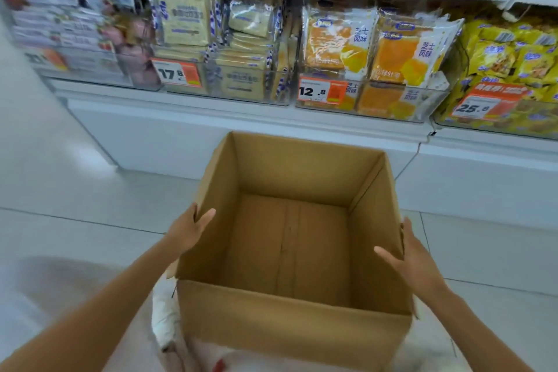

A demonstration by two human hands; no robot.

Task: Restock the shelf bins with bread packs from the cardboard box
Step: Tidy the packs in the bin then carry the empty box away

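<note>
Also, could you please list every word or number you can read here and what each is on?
"17.8": left price tag, bin of blue-and-cream packs.
"12.8": middle price tag, bin of orange packs.
"芝士风味": orange packs.
"25.8": right price tag, bin of yellow packs.
Far-left tag, brand logos and small print: too blurred to read.
cardboard box: none visible.

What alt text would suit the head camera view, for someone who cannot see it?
A left hand and right hand grip the side walls of an empty cardboard box before shelf bins stocked with bread packs.
</note>
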